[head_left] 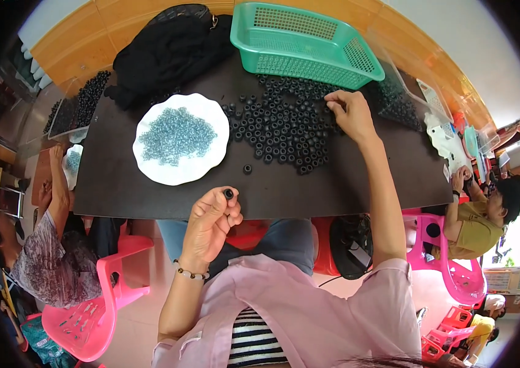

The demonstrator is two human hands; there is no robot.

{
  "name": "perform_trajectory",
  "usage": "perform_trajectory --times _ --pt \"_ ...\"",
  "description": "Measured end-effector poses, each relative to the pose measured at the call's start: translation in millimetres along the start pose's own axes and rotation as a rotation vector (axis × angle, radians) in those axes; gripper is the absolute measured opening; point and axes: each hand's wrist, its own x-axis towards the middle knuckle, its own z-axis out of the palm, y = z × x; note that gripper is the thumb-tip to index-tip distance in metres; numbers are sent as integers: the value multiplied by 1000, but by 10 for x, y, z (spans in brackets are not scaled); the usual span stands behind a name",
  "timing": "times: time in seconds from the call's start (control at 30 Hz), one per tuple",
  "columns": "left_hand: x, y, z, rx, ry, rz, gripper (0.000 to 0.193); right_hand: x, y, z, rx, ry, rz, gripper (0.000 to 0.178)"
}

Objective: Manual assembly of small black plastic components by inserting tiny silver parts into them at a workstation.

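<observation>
My left hand [209, 224], at the table's front edge, pinches a small black ring-shaped part [228, 194] between thumb and fingers. Its round opening faces up. Farther right, my right hand [352, 116] reaches to the far right side of a loose pile of similar black ring parts [290, 122]. Its thumb and fingertips come together there; whether a part is between them is too small to tell. Left of the pile, a white scalloped plate [177, 178] carries a heap of tiny clear bluish pieces [177, 136]. One black part [247, 169] lies apart in front of the pile.
A green plastic basket [309, 61] stands behind the pile, beside a black cloth [168, 55]. Clear bins of black parts flank the dark table [112, 184]. People work at both sides, near pink chairs [106, 294].
</observation>
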Motion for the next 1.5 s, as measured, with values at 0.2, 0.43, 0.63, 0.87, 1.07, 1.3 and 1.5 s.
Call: perform_trajectory --times 0.2,0.43,0.63,0.87,1.07,1.3,1.5 --pt "18 -6 -98 -52 -49 -10 28 237 26 74 -138 -69 -72 14" --pt "18 -12 -100 -36 -49 -2 28 207 49 21 -174 -192 0 14" --pt "11 -7 -114 -18 -41 -11 29 178 -7 3 -212 -242 61 16" --pt "-3 -17 -104 6 -34 -10 29 166 -31 66 -254 -212 6 17" --pt "-7 -24 -104 33 -33 -6 29 86 -123 -29 -207 -195 -27 18" --pt "-7 -11 -97 49 -33 -12 29 -65 -149 -128 -94 -203 -183 13" --pt "-7 -15 -90 52 -30 -16 29 -54 -148 -124 -112 -186 -160 14"
